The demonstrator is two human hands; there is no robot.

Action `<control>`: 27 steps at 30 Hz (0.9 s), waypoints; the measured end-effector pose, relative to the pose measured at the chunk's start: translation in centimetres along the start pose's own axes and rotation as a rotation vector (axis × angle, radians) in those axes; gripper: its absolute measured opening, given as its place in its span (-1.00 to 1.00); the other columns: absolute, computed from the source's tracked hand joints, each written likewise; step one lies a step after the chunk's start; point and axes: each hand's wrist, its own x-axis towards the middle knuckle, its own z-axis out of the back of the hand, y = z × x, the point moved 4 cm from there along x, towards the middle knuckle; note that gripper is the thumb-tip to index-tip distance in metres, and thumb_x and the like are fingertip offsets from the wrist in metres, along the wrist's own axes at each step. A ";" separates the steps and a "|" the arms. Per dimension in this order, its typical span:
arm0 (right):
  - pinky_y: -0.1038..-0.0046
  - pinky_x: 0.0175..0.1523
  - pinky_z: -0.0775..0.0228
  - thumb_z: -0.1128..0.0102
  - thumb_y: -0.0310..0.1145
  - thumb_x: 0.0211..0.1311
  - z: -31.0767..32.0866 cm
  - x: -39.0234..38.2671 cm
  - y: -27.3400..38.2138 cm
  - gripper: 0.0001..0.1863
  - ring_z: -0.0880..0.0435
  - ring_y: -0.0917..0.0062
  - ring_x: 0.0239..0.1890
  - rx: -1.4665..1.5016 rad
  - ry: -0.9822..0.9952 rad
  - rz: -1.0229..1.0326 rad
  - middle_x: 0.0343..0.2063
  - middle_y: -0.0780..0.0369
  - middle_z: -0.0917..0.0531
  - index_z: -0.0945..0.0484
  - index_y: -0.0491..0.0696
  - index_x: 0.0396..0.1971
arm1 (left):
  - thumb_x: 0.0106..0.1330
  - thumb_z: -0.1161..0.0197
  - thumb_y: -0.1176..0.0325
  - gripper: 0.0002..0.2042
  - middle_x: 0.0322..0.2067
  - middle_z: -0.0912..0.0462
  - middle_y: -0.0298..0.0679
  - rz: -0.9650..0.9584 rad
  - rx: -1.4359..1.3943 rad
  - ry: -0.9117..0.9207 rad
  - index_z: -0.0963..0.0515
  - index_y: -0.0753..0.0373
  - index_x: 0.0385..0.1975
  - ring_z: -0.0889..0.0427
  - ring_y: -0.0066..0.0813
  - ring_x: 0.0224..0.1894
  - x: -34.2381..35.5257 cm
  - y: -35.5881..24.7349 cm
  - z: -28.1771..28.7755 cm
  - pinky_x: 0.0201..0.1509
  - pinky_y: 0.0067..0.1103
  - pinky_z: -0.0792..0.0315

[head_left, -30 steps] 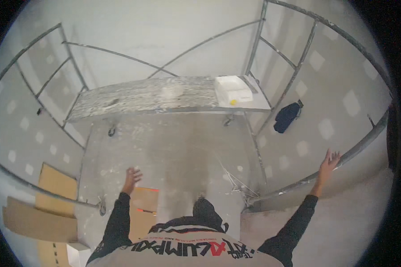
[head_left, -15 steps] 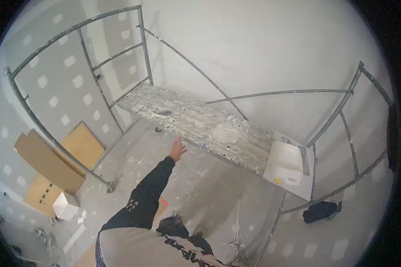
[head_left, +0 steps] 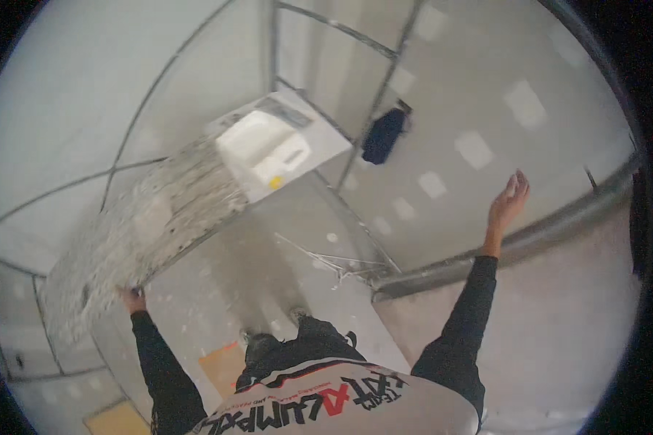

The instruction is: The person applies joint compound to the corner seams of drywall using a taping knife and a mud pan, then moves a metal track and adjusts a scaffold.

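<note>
My left hand [head_left: 132,298] is at the near edge of a long scaffold plank [head_left: 152,225] crusted with plaster. Its fingertips overlap the edge, but blur hides whether they grip it. Out to the right, my right hand [head_left: 510,201] is raised with its fingers stretched and nothing in them, in front of a grey wall patched with filler. A white plastic jug [head_left: 257,141] with a yellow cap [head_left: 275,183] lies on a pale board [head_left: 328,142] at the plank's far end. A flat grey strip [head_left: 289,110] rests beside the jug.
Metal scaffold tubes [head_left: 384,87] rise behind the board and cross at the left. A dark blue bag-like item [head_left: 384,136] hangs by the frame. Thin pale rods [head_left: 326,261] lie on the floor near the wall's base. A cardboard piece [head_left: 223,371] is beside my feet.
My view has swung to the right, bringing the jug nearer the middle. My left hand has gone from reaching out with spread fingers to the plank's edge. My right arm has come into view.
</note>
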 end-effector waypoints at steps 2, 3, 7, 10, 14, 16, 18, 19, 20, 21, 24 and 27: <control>0.24 0.23 -0.22 -0.11 -0.17 0.35 9.8 1.7 6.6 -0.52 -0.38 0.22 0.19 -0.397 -0.195 0.224 0.12 0.14 -0.46 -0.36 -0.11 0.15 | 0.10 -0.35 0.39 -0.23 0.07 -0.53 0.08 0.142 -0.420 0.012 -0.11 0.41 0.31 -0.48 0.00 0.15 -0.1 -12.5 2.9 0.33 -0.29 -0.19; 0.21 0.22 -0.22 -0.15 -0.16 0.32 12.0 2.1 8.6 -0.51 -0.37 0.19 0.18 -0.616 -0.364 0.296 0.11 0.12 -0.45 -0.36 -0.13 0.13 | 0.10 -0.35 0.39 -0.23 0.07 -0.53 0.08 0.112 -0.417 0.006 -0.11 0.41 0.31 -0.48 0.00 0.15 1.1 -12.5 4.4 0.33 -0.29 -0.19; 0.14 0.17 -0.26 -0.20 -0.12 0.29 15.2 3.5 5.4 -0.50 -0.38 0.18 0.16 -0.573 -0.731 0.245 0.15 -0.01 -0.37 -0.38 -0.17 0.05 | 0.12 -0.24 0.20 -0.59 -0.20 -0.67 -0.07 0.051 0.000 -0.312 -0.57 0.32 -0.08 -0.58 -0.02 -0.09 -0.3 -6.7 2.8 0.46 0.01 0.29; 0.22 -0.06 -0.43 -0.26 -0.18 0.26 16.9 4.6 1.0 -0.52 -0.55 0.30 -0.08 -0.371 -0.554 -0.064 -0.01 -0.03 -0.49 -0.37 -0.21 -0.01 | 0.16 -0.21 0.19 -0.46 0.07 -0.54 -0.01 0.404 -0.223 0.454 -0.41 0.43 0.08 -0.50 0.04 0.11 0.9 -8.7 0.9 0.45 -0.09 0.18; 0.43 -0.40 -0.44 -0.42 -0.31 0.12 16.6 4.7 -4.0 -0.61 -0.52 0.51 -0.52 0.280 -0.328 -0.410 -0.47 0.15 -0.57 -0.45 -0.24 -0.24 | 0.14 -0.30 0.13 -0.15 -0.39 -0.66 0.11 0.312 -0.059 -0.141 -0.04 0.75 0.15 -0.66 0.06 -0.25 -0.7 -9.9 4.3 0.23 -0.29 -0.32; 0.46 -0.49 -0.39 -0.47 -0.37 0.03 16.9 4.1 -5.1 -0.73 -0.46 0.58 -0.64 0.296 -0.333 -0.619 -0.64 0.24 -0.53 -0.50 -0.16 -0.49 | 0.16 -0.28 0.12 -0.24 -0.44 -0.66 0.09 0.457 -0.166 -0.081 -0.19 0.72 0.11 -0.67 0.03 -0.29 0.7 -10.8 5.9 0.25 -0.27 -0.30; 0.47 -0.52 -0.36 -0.48 -0.37 0.03 16.6 3.1 -4.1 -0.72 -0.45 0.58 -0.66 0.359 -0.338 -0.642 -0.65 0.26 -0.52 -0.50 -0.15 -0.49 | 0.19 -0.24 0.08 -0.49 -0.49 -0.66 0.04 0.193 0.271 0.055 -0.53 0.54 -0.17 -0.68 -0.03 -0.35 1.5 -11.5 6.5 0.29 -0.21 -0.23; 0.49 -0.55 -0.33 -0.49 -0.36 0.02 17.2 2.8 -3.7 -0.72 -0.44 0.58 -0.67 0.436 -0.371 -0.644 -0.66 0.27 -0.51 -0.50 -0.14 -0.48 | 0.19 -0.24 0.08 -0.49 -0.49 -0.66 0.04 0.181 0.264 0.060 -0.53 0.54 -0.17 -0.68 -0.03 -0.35 2.0 -12.8 6.9 0.29 -0.21 -0.23; 0.49 -0.55 -0.33 -0.49 -0.36 0.02 18.2 2.0 -3.7 -0.72 -0.44 0.58 -0.67 0.419 -0.377 -0.638 -0.66 0.27 -0.51 -0.50 -0.14 -0.48 | 0.19 -0.23 0.07 -0.56 -0.49 -0.67 0.01 0.209 0.181 0.006 -0.58 0.46 -0.31 -0.68 -0.04 -0.37 2.1 -14.2 7.4 0.30 -0.18 -0.20; 0.46 -0.47 -0.37 -0.43 -0.36 0.07 18.9 1.1 -3.5 -0.73 -0.50 0.53 -0.59 0.310 -0.322 -0.626 -0.56 0.23 -0.56 -0.53 -0.17 -0.35 | 0.19 -0.21 0.06 -0.60 -0.50 -0.67 -0.03 0.244 0.103 -0.045 -0.64 0.38 -0.44 -0.68 -0.06 -0.39 2.0 -14.6 7.4 0.31 -0.15 -0.18; 0.34 -0.13 -0.45 -0.08 -0.24 0.31 16.4 -4.1 5.0 -0.55 -0.59 0.36 -0.20 0.338 0.031 -0.167 -0.11 0.10 -0.62 -0.44 -0.17 0.12 | 0.21 -0.19 0.06 -0.63 -0.36 -0.69 -0.05 0.194 0.094 0.007 -0.63 0.27 -0.24 -0.68 -0.12 -0.32 0.8 -10.0 2.2 0.14 -0.11 -0.35; 0.33 -0.14 -0.45 -0.08 -0.23 0.31 17.4 -8.3 1.4 -0.56 -0.59 0.37 -0.22 0.126 0.027 -0.013 -0.14 0.10 -0.62 -0.45 -0.17 0.10 | 0.22 -0.19 0.22 -0.58 0.01 -0.59 -0.08 0.462 0.319 0.126 -0.50 0.31 0.03 -0.67 -0.24 -0.27 1.8 -2.3 -1.8 -0.23 -0.37 -0.53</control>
